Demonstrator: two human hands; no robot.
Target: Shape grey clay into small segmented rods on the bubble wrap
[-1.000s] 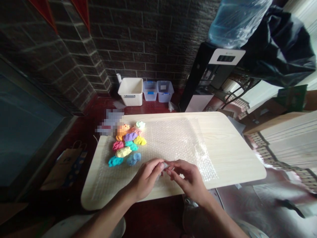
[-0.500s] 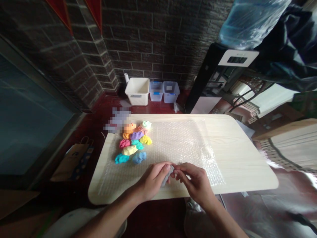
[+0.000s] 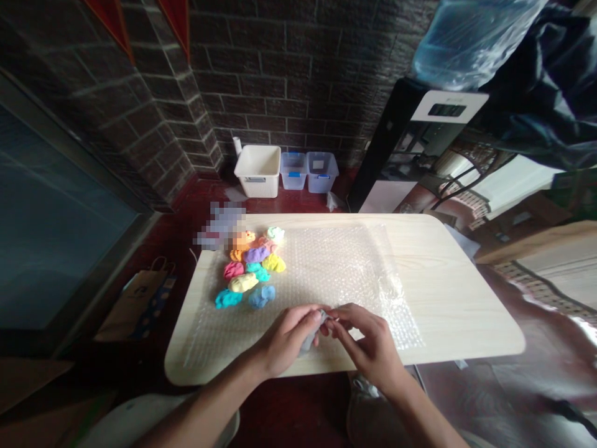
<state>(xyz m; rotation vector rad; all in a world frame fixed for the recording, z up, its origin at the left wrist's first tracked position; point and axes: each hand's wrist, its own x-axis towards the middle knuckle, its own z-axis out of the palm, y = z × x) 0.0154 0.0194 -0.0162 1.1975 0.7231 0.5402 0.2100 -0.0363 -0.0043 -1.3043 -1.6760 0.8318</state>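
Note:
Over the front edge of the table, my left hand (image 3: 295,336) is closed round a grey lump of modelling clay (image 3: 308,340). My right hand (image 3: 366,336) meets it from the right, thumb and forefinger pinching the lump's upper end. Fingers hide part of the clay. Further left lie several soft lumps of clay, among them a blue-grey lump (image 3: 262,297), a teal lump (image 3: 228,298), a pale yellow lump (image 3: 243,282), a purple lump (image 3: 256,255) and a bright yellow lump (image 3: 274,263).
Bubble wrap (image 3: 326,267) covers much of the pale wooden table (image 3: 448,280). Beyond the table, a white bin (image 3: 259,180) and two clear tubs stand on the floor by the brick wall. A water dispenser (image 3: 387,162) rises at the back right; a paper bag (image 3: 133,305) is at left.
My right fingers have shifted slightly at the upper end of the grey clay, and its visible shape differs a little. The other lumps stay put.

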